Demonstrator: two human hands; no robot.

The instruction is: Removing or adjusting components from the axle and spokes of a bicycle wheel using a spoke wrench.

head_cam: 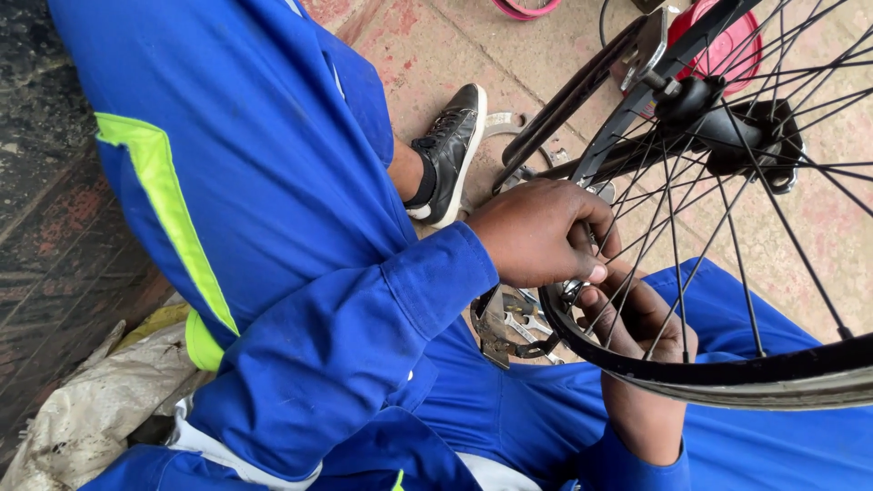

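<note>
1. Left hand (pixel 546 232) comes in from the left in a blue sleeve, curled tight with thumb and fingertips pinched together at the inner edge of the bicycle wheel (pixel 727 373) rim. It seems to grip a small part at a spoke end; the part itself is too hidden to name.
2. Right hand (pixel 641 336) sits just below and right of the left hand, reaching up behind the spokes (pixel 673 227), fingers bent and touching the rim zone. Probably steadying the wheel from the back so the left hand can work; whether it clamps anything, cannot tell.
3. Wheel rim and tyre curve right under both hands and run off to the right. It looks held low near the lap, likely to bring the rim close to the eyes.
4. Hub (pixel 727 127) is up and right of the hands, well apart, spokes fanning from it down to the hands.
5. Dark frame tubes (pixel 582 91) run diagonally above the left hand, ending at the hub, so the wheel seems still mounted.
6. Spanners (pixel 523 327) and a flat metal tool lie on the floor just below the left hand, near for quick reach.
7. Black shoe (pixel 450 150) is up and left of the left hand on the reddish paved floor (pixel 436 55).
8. Blue overalls (pixel 273 182) with a yellow-green stripe fill the left side; pale sack (pixel 91 400) far lower left.
</note>
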